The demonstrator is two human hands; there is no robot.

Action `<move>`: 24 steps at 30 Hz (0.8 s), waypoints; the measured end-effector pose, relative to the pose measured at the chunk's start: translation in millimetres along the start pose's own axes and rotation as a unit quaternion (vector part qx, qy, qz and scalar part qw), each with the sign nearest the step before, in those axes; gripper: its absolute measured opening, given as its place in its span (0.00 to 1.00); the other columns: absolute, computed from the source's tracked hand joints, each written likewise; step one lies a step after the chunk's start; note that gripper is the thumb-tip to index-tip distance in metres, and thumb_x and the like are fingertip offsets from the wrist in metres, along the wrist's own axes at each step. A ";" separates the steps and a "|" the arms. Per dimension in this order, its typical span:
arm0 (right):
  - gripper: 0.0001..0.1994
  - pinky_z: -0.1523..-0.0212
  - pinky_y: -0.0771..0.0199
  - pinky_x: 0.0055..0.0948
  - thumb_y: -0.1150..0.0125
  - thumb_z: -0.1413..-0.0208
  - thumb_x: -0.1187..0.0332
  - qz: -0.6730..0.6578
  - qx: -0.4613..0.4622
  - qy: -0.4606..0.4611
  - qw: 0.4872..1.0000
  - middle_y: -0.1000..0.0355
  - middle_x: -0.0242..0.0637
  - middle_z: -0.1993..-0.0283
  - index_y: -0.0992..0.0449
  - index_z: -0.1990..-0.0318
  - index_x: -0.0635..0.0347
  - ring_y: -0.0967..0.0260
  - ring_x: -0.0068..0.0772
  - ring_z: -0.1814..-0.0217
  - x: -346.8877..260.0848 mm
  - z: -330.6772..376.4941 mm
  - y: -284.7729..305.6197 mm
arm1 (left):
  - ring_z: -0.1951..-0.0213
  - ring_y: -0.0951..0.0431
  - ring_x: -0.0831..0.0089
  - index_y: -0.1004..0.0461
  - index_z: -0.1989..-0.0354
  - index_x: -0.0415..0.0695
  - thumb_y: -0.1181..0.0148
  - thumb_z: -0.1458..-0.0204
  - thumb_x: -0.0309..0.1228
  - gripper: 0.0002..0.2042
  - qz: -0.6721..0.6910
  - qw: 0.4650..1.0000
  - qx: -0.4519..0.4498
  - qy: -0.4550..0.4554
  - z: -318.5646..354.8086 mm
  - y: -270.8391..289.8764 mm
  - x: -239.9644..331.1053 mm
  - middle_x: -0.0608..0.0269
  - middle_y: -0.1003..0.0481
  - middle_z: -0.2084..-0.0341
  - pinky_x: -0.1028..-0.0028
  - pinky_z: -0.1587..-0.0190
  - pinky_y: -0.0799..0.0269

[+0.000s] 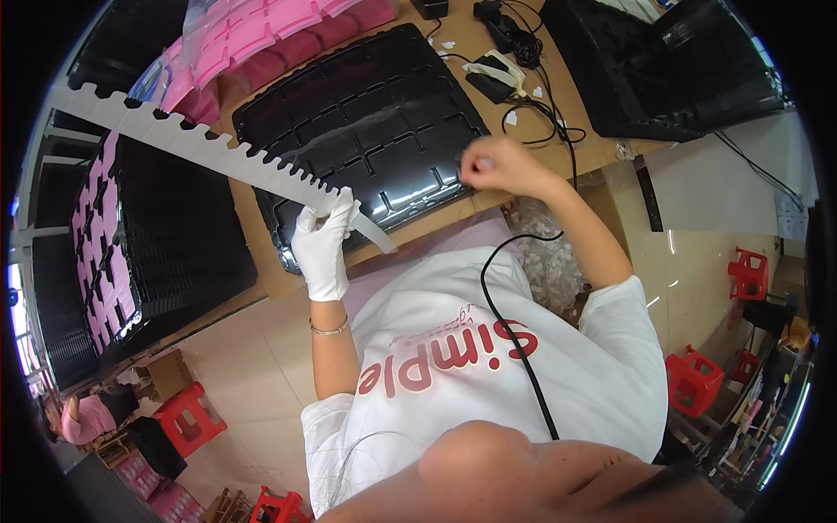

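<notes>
My left hand (323,248), in a white glove, is closed on a long white strip (205,148) with rounded notches along one edge. The strip slants from the far left down to the table's near edge, its short end sticking out past my fingers. Under it lies a black moulded plastic tray (349,113) with raised cross-shaped ridges. My bare right hand (501,166) is over the tray's right edge, its fingers curled together and slightly blurred. Whatever those fingers hold, if anything, I cannot make out.
Black trays with pink cut-outs (105,253) stand at the left, pink sheets (253,44) at the back. More black trays (663,70) are at the right. Black cables (527,48) and white scraps lie on the table. Beyond are red stools (693,379) and another person (83,418).
</notes>
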State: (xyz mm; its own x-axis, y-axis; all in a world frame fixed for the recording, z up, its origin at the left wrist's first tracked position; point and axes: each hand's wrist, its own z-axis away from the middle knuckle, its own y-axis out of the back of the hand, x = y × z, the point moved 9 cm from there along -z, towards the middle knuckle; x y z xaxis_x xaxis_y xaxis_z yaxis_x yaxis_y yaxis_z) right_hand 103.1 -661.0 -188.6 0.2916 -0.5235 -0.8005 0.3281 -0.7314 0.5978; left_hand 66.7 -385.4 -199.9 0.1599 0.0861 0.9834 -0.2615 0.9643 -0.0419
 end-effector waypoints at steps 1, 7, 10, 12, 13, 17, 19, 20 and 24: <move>0.05 0.67 0.31 0.23 0.34 0.55 0.70 -0.050 -0.031 -0.033 0.998 0.26 0.33 0.74 0.23 0.72 0.60 0.30 0.23 0.71 -3.7 14.6 5.1 | 0.74 0.27 0.86 0.23 0.64 0.40 0.32 0.48 0.30 0.09 -0.006 1.000 0.004 -0.004 1.1 1.6 1.6 0.69 0.24 0.73 0.85 0.74 0.37; 0.04 0.62 0.34 0.20 0.38 0.50 0.72 -0.096 0.163 -0.250 0.950 0.27 0.29 0.67 0.26 0.67 0.61 0.33 0.16 0.64 84.5 186.4 87.7 | 0.70 0.22 0.79 0.24 0.65 0.35 0.33 0.50 0.23 0.07 -0.105 0.994 -0.031 -0.014 28.4 26.6 -7.4 0.64 0.22 0.72 0.81 0.68 0.27; 0.11 0.60 0.32 0.25 0.39 0.46 0.66 0.026 0.237 -0.395 0.887 0.27 0.32 0.65 0.26 0.59 0.61 0.31 0.22 0.63 216.9 308.2 88.8 | 0.69 0.22 0.79 0.22 0.70 0.35 0.34 0.50 0.21 0.04 -0.103 0.990 -0.087 0.030 48.8 29.8 -29.5 0.63 0.20 0.71 0.81 0.64 0.27; 0.15 0.55 0.31 0.33 0.39 0.46 0.62 0.519 0.194 -0.403 0.728 0.26 0.38 0.60 0.26 0.55 0.61 0.29 0.32 0.57 172.2 313.4 92.3 | 0.67 0.22 0.78 0.22 0.69 0.35 0.34 0.51 0.21 0.03 -0.059 0.987 -0.127 0.074 59.8 31.7 -59.6 0.61 0.20 0.70 0.80 0.61 0.26; 0.15 0.50 0.32 0.38 0.38 0.46 0.61 0.603 0.209 -0.380 0.669 0.27 0.43 0.56 0.25 0.54 0.61 0.30 0.40 0.51 139.9 289.6 95.3 | 0.66 0.22 0.78 0.21 0.69 0.34 0.34 0.51 0.20 0.03 -0.038 0.984 -0.143 0.102 66.2 31.7 -73.7 0.60 0.20 0.69 0.79 0.59 0.26; 0.09 0.50 0.30 0.37 0.38 0.47 0.67 0.492 0.415 -0.196 0.740 0.26 0.46 0.56 0.22 0.62 0.63 0.29 0.45 0.51 58.4 193.0 133.4 | 0.67 0.20 0.74 0.19 0.68 0.39 0.35 0.49 0.29 0.06 -0.220 0.955 -0.189 0.064 68.0 30.7 -102.3 0.60 0.19 0.69 0.75 0.61 0.27; 0.05 0.60 0.28 0.36 0.37 0.48 0.70 0.368 0.484 -0.103 0.787 0.25 0.42 0.66 0.23 0.68 0.62 0.27 0.44 0.62 8.1 108.3 137.0 | 0.67 0.20 0.70 0.19 0.68 0.40 0.36 0.48 0.33 0.08 -0.292 0.940 -0.173 0.037 54.6 45.5 -139.4 0.59 0.19 0.69 0.73 0.61 0.27; 0.06 0.68 0.31 0.36 0.34 0.51 0.69 0.372 0.482 -0.007 0.793 0.28 0.37 0.75 0.24 0.72 0.60 0.29 0.41 0.71 -29.2 60.7 133.2 | 0.67 0.19 0.68 0.19 0.68 0.41 0.36 0.48 0.35 0.09 -0.326 0.931 -0.164 0.027 49.6 52.3 -153.1 0.58 0.19 0.70 0.72 0.61 0.26; 0.07 0.62 0.29 0.35 0.34 0.50 0.65 0.228 0.349 0.322 0.850 0.27 0.36 0.70 0.22 0.68 0.58 0.28 0.40 0.64 -107.8 -136.9 88.7 | 0.67 0.20 0.62 0.18 0.68 0.45 0.38 0.47 0.41 0.12 -0.423 0.892 -0.156 -0.018 40.6 68.4 -161.6 0.57 0.20 0.70 0.67 0.61 0.26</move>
State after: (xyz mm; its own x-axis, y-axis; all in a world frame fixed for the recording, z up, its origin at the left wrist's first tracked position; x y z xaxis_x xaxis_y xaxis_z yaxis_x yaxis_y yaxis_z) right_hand 223.7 -609.6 -43.6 0.7503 -0.6388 -0.1700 -0.4980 -0.7153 0.4902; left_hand -15.7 -343.6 -354.6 0.1417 -0.7087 0.6912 0.2162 0.7035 0.6770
